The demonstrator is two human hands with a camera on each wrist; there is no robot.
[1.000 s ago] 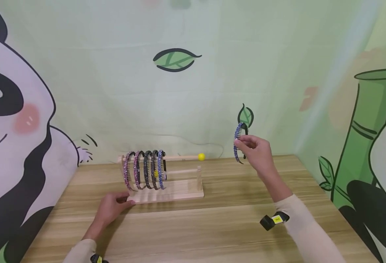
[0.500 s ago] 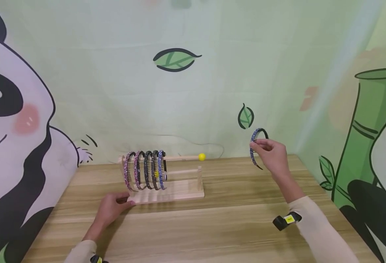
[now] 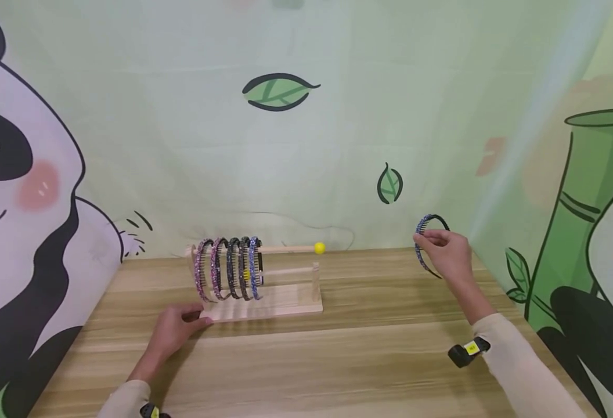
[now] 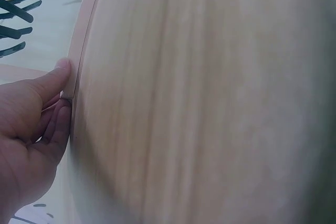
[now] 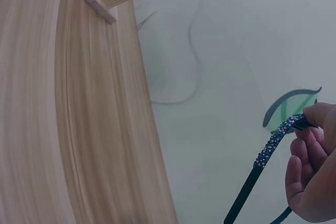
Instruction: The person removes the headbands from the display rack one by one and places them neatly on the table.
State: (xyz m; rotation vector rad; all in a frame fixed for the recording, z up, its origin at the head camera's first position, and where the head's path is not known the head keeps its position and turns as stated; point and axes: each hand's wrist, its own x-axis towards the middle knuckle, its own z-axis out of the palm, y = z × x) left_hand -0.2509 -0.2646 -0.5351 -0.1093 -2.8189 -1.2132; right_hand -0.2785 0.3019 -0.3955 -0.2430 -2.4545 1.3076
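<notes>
Pale green cloth backdrop (image 3: pixel 191 145) rises behind a wood-grain table (image 3: pixel 338 366), with a printed panda (image 3: pixel 47 116) filling the left of the frame. Below centre-left, the left hand (image 3: pixel 173 331) holds the near-left corner of a wooden rack (image 3: pixel 280 310), thumb along the front edge and fingers curled at the end. Two pinkish headbands (image 3: pixel 198 276), two darker headbands (image 3: pixel 230 270) and a blue headband (image 3: pixel 253 267) hang on the upper rod (image 3: pixel 288 249), mostly toward its left, leaving the stretch up to the yellow ball (image 3: pixel 319 248) uncovered. Well apart, right of centre, the right hand (image 3: pixel 450 255) pinches another blue glittery headband (image 3: pixel 421 224) between thumb and fingers. That band has shifted further right and lower over the last second, while the rack has stayed put under the left hand; I judge it is being carried away from the rod. Behind the rack, the table's back edge leaves little depth; bare wood in front and between rack and right hand gives more room. Further right, the side edge slants toward printed bamboo (image 3: pixel 588 191), near the right forearm.
</notes>
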